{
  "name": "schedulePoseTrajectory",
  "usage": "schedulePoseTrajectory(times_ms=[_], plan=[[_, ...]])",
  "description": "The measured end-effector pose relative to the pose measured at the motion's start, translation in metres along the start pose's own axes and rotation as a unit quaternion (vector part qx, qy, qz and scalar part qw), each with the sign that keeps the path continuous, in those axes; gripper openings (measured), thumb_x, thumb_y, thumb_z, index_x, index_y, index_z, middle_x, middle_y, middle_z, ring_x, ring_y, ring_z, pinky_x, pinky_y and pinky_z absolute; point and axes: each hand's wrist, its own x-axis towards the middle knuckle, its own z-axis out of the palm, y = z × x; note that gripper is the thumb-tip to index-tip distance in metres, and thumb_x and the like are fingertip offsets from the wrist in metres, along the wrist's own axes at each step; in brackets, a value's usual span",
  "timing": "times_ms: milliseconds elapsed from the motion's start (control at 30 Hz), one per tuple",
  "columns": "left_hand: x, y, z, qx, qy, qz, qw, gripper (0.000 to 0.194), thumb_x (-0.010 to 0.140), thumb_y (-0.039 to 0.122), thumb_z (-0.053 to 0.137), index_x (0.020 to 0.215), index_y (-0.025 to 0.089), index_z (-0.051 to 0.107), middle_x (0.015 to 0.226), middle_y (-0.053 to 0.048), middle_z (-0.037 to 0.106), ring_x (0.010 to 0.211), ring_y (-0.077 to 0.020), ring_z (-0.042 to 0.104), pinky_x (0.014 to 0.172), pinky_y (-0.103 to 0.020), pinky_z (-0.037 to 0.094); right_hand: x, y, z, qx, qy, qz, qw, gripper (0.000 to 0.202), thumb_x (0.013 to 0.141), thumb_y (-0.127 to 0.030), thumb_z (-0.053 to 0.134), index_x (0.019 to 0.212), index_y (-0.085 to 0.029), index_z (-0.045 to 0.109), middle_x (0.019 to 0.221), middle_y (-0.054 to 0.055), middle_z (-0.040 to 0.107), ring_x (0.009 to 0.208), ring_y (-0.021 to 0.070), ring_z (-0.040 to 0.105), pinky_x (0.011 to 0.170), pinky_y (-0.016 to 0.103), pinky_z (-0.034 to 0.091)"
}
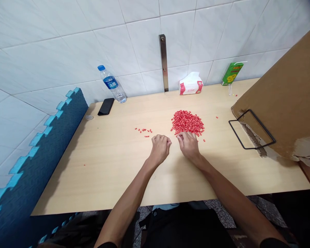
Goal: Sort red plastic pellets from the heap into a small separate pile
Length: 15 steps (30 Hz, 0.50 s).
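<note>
You have both hands low over the table; the step in hand, as judged, is fingertip work on small red pieces. The pile (187, 119) lies on the table (113, 155) beyond your right hand (189, 144), which is at its near edge. A loose group (144, 130) lies well apart, beyond and to the left of your left hand (160, 147). Your left hand is curled closed, thumb tip against the forefinger; whether it grips a piece cannot be told. Your right hand has its fingers bent down, thumb beside the forefinger; the gap and anything in it cannot be made out. Given such small pieces, your next move calls for a light pinch at the pile's rim, taken without dragging neighbours out; strays such as the piece (217, 117) to the right are easily overlooked. On markings: the bottle (110, 82) bears a blue label with white characters, too small to read. The tissue pack (191, 86) carries red lettering, not legible with certainty. The green carton (231, 73) shows a yellow flower emblem and unreadable print. The phone (105, 106) shows no writing.
</note>
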Motion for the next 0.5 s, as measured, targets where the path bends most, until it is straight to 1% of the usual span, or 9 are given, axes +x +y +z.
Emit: schedulePoseTrajectory(times_ms=[67, 133, 267, 400, 500], plan=[[-0.0001, -0.0009, 0.0005, -0.013, 0.012, -0.004, 1.0, 0.013, 0.091, 0.019, 0.041, 0.087, 0.019, 0.053, 0.087, -0.005, 0.062, 0.09, -0.0205, 0.049, 0.089, -0.042, 0.032, -0.0004, -0.0007, 0.0007, 0.023, 0.007, 0.002, 1.0, 0.023, 0.096, -0.027, 0.039, 0.09, -0.017, 0.059, 0.086, 0.007, 0.067, 0.081, 0.0205, 0.056, 0.078, 0.034, 0.033], [-0.0004, -0.0016, 0.0003, -0.035, 0.032, -0.004, 0.999, 0.013, 0.091, 0.017, 0.04, 0.088, 0.019, 0.053, 0.088, -0.005, 0.062, 0.088, -0.0196, 0.049, 0.086, -0.039, 0.034, -0.0012, -0.0011, 0.0019, 0.049, 0.013, 0.004, 0.999, 0.023, 0.096, -0.028, 0.039, 0.09, -0.018, 0.059, 0.086, 0.007, 0.067, 0.081, 0.0203, 0.057, 0.078, 0.033, 0.035], [-0.0008, -0.0032, -0.0015, -0.101, 0.066, -0.001, 0.993, 0.013, 0.089, 0.016, 0.042, 0.095, 0.019, 0.054, 0.093, -0.005, 0.062, 0.091, -0.0189, 0.05, 0.084, -0.035, 0.04, -0.0031, -0.0022, 0.0041, 0.114, 0.031, 0.017, 0.993, 0.022, 0.094, -0.029, 0.04, 0.091, -0.018, 0.059, 0.084, 0.007, 0.067, 0.079, 0.0197, 0.059, 0.076, 0.031, 0.042], [-0.0005, -0.0055, -0.0021, -0.14, 0.068, -0.018, 0.988, 0.023, 0.087, 0.015, 0.047, 0.108, 0.019, 0.056, 0.092, -0.006, 0.063, 0.096, -0.0192, 0.052, 0.086, -0.035, 0.043, -0.0039, -0.003, 0.0046, 0.171, 0.034, 0.035, 0.984, 0.02, 0.092, -0.03, 0.045, 0.093, -0.018, 0.06, 0.085, 0.008, 0.068, 0.077, 0.0186, 0.062, 0.073, 0.029, 0.047], [-0.0002, -0.0067, -0.002, -0.153, 0.067, -0.025, 0.986, 0.026, 0.086, 0.014, 0.049, 0.109, 0.02, 0.059, 0.09, -0.005, 0.064, 0.095, -0.019, 0.053, 0.085, -0.034, 0.045, -0.0039, -0.0027, 0.0048, 0.19, 0.03, 0.045, 0.98, 0.02, 0.091, -0.03, 0.047, 0.096, -0.018, 0.062, 0.087, 0.008, 0.07, 0.081, 0.0189, 0.064, 0.076, 0.03, 0.049]])
